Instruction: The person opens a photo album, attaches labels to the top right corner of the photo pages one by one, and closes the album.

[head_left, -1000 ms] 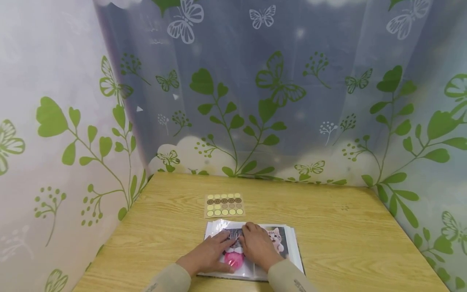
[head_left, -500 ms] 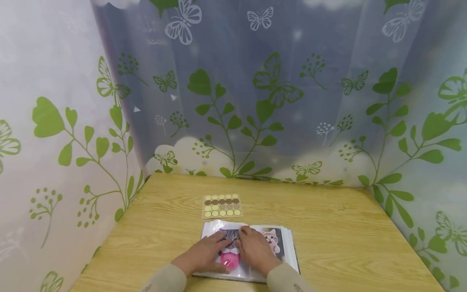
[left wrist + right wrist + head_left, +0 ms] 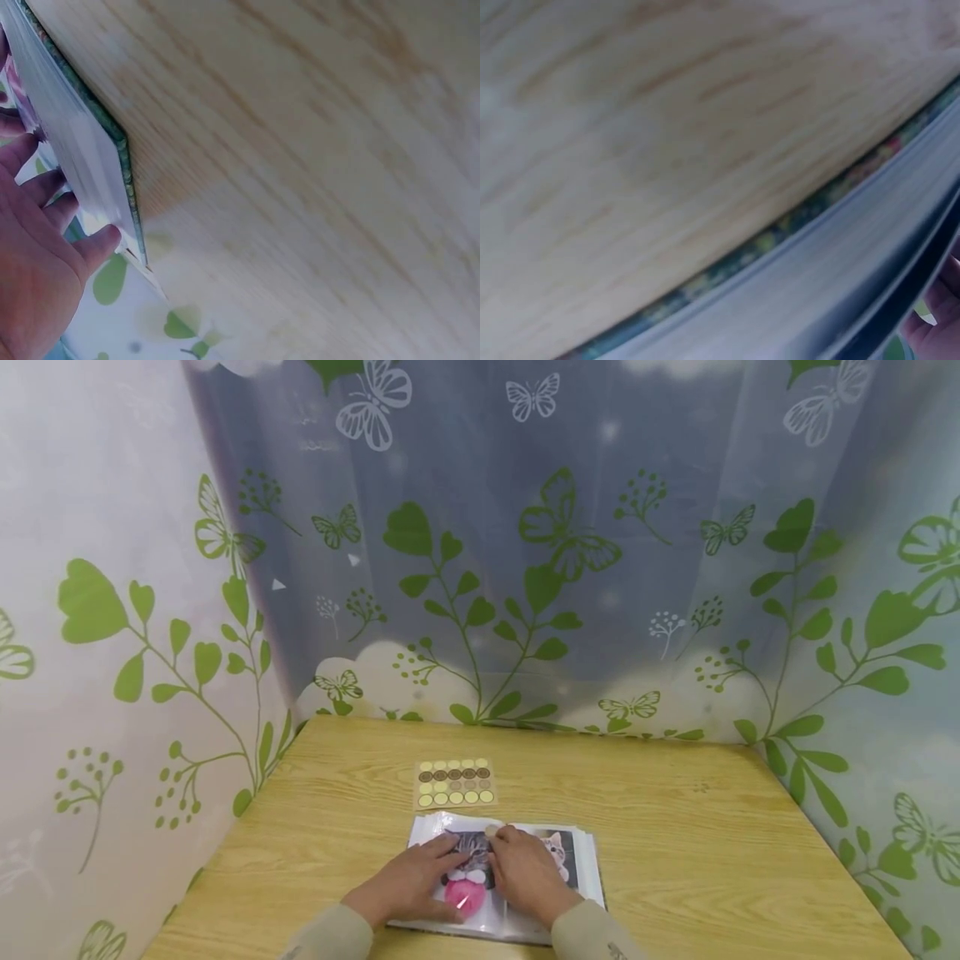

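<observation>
A photo album (image 3: pixel 517 928) with clear sleeves lies spread on the table. One page shows a grey kitten and a pink ball (image 3: pixel 465 897); the facing page has a kitten picture (image 3: pixel 557 852). My left hand (image 3: pixel 408 878) rests on the left page, fingers spread and thumb low. In the left wrist view its fingers (image 3: pixel 46 199) lie along the album's edge. My right hand (image 3: pixel 528 872) is on the album near the middle, fingers bent. A small pale round sticker (image 3: pixel 491 831) shows at its fingertips; whether they pinch or press it is unclear. The right wrist view shows mostly page edges (image 3: pixel 802 281).
A sheet of round stickers (image 3: pixel 455 783), in yellow and brown rows, lies just behind the album. Beneath everything is a wood-grain table (image 3: pixel 675 827). Patterned curtains (image 3: pixel 480 568) with leaves and butterflies stand around its back and sides.
The view has shifted slightly. My right fingertips have moved a little left across the album, and the pale round sticker now shows beside them. My left hand stays on the page.
</observation>
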Action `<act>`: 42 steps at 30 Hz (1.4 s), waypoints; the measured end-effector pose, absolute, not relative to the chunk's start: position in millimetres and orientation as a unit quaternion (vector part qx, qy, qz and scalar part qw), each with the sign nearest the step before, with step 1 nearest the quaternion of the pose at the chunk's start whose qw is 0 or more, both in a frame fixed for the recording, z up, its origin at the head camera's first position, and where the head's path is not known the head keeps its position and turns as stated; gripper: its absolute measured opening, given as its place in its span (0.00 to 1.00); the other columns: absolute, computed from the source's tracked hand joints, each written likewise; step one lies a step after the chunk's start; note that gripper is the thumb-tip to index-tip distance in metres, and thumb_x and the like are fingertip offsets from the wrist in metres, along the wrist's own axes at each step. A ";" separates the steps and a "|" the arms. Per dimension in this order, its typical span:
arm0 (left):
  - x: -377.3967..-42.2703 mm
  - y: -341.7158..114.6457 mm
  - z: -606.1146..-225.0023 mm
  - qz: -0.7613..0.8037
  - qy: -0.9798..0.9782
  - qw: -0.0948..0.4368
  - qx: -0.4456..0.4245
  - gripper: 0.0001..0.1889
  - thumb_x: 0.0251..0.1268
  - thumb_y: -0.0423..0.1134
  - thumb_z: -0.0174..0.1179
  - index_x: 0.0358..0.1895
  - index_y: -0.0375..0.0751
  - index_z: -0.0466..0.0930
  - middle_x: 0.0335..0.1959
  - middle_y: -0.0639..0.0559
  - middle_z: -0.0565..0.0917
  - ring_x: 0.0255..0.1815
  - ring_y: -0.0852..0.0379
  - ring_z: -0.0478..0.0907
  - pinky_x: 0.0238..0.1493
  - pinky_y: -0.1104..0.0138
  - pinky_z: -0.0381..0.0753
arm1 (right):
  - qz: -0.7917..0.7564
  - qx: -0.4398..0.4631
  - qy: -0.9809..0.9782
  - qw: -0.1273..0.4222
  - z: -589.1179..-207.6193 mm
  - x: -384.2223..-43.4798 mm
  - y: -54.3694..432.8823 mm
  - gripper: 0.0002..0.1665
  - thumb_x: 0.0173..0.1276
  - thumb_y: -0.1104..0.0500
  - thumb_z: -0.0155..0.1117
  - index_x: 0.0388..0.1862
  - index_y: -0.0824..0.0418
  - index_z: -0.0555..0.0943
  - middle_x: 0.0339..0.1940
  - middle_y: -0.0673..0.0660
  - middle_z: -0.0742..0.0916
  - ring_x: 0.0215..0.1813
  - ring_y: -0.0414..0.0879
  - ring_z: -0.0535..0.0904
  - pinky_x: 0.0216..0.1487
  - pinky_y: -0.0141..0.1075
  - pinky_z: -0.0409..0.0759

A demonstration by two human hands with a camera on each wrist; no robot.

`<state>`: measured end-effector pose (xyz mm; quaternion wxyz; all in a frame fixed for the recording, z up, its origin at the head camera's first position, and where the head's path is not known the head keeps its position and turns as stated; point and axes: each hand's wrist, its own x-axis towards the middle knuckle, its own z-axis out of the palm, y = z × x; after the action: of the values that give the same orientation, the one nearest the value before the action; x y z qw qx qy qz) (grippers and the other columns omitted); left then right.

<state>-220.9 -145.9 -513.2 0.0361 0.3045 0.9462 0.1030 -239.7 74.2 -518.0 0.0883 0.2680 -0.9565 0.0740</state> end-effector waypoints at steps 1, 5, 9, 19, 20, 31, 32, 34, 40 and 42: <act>-220.3 -145.8 -511.9 0.102 0.947 0.036 0.302 0.48 0.51 0.69 0.66 0.73 0.48 0.68 0.75 0.43 0.65 0.74 0.45 0.61 0.69 0.48 0.65 | 0.075 0.267 -0.957 0.088 -517.0 -239.6 74.2 0.22 0.74 0.52 0.57 0.60 0.64 0.80 0.56 0.59 0.82 0.56 0.56 0.80 0.62 0.49 0.75; -219.7 -146.4 -508.3 0.099 0.948 0.040 0.300 0.48 0.50 0.70 0.65 0.73 0.49 0.68 0.75 0.44 0.64 0.75 0.45 0.60 0.70 0.46 0.63 | 0.079 0.271 -0.955 0.094 -516.1 -239.9 75.8 0.21 0.73 0.53 0.58 0.58 0.63 0.81 0.53 0.58 0.83 0.53 0.55 0.81 0.59 0.49 0.77; -220.9 -148.6 -506.9 0.103 0.945 0.027 0.308 0.48 0.51 0.71 0.64 0.72 0.49 0.69 0.75 0.43 0.64 0.74 0.44 0.60 0.70 0.45 0.61 | 0.084 0.273 -0.952 0.107 -517.6 -243.4 80.5 0.16 0.72 0.55 0.58 0.51 0.62 0.84 0.49 0.57 0.84 0.49 0.53 0.82 0.55 0.48 0.79; -221.4 -150.8 -512.9 0.183 0.934 -0.043 0.305 0.36 0.59 0.67 0.61 0.63 0.45 0.78 0.73 0.40 0.66 0.73 0.39 0.62 0.68 0.44 0.64 | 0.137 0.227 -0.962 0.063 -508.0 -251.8 96.4 0.21 0.74 0.55 0.57 0.57 0.70 0.81 0.55 0.63 0.82 0.56 0.59 0.79 0.59 0.52 0.76; -221.9 -151.2 -513.1 0.191 0.932 -0.054 0.304 0.35 0.60 0.65 0.62 0.63 0.44 0.79 0.73 0.40 0.66 0.73 0.39 0.61 0.68 0.44 0.64 | 0.143 0.221 -0.963 0.061 -507.0 -252.6 98.0 0.22 0.74 0.55 0.58 0.57 0.70 0.80 0.55 0.64 0.82 0.57 0.59 0.79 0.59 0.52 0.76; -231.1 -157.2 -511.1 0.297 0.924 -0.052 0.234 0.33 0.66 0.60 0.60 0.67 0.43 0.74 0.73 0.40 0.66 0.73 0.37 0.60 0.67 0.40 0.63 | 0.198 0.181 -0.961 0.066 -504.3 -268.3 118.4 0.23 0.75 0.56 0.55 0.59 0.71 0.79 0.58 0.67 0.80 0.60 0.63 0.77 0.61 0.56 0.74; -231.9 -157.3 -510.6 0.304 0.923 -0.051 0.231 0.33 0.67 0.60 0.59 0.67 0.42 0.74 0.72 0.39 0.66 0.73 0.36 0.60 0.67 0.39 0.63 | 0.202 0.175 -0.962 0.060 -504.2 -269.9 119.8 0.23 0.76 0.56 0.55 0.60 0.71 0.78 0.59 0.67 0.80 0.61 0.63 0.76 0.61 0.57 0.74; -234.1 -157.9 -510.3 0.314 0.920 -0.053 0.226 0.32 0.68 0.59 0.59 0.67 0.41 0.73 0.71 0.37 0.67 0.71 0.34 0.62 0.67 0.38 0.63 | 0.208 0.167 -0.962 0.049 -504.0 -272.9 121.9 0.23 0.76 0.55 0.54 0.61 0.71 0.78 0.60 0.68 0.79 0.61 0.64 0.75 0.62 0.57 0.73; -246.1 -163.9 -508.7 0.341 0.917 -0.068 0.193 0.30 0.71 0.57 0.56 0.66 0.38 0.74 0.68 0.32 0.70 0.69 0.32 0.64 0.68 0.38 0.61 | 0.210 0.169 -0.962 0.041 -500.5 -284.0 125.7 0.23 0.77 0.57 0.54 0.61 0.72 0.77 0.59 0.70 0.79 0.60 0.65 0.76 0.61 0.58 0.74; -252.2 -167.5 -508.5 0.348 0.919 -0.066 0.174 0.30 0.72 0.56 0.55 0.66 0.35 0.73 0.68 0.32 0.70 0.70 0.32 0.64 0.69 0.39 0.60 | 0.209 0.172 -0.962 0.042 -499.4 -288.7 125.9 0.23 0.77 0.57 0.54 0.61 0.72 0.77 0.59 0.71 0.79 0.60 0.65 0.76 0.61 0.58 0.74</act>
<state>-252.2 -167.5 -508.5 -0.0662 0.1739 0.9187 0.3483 -288.7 125.9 -499.4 0.0421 0.1722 -0.9618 0.2085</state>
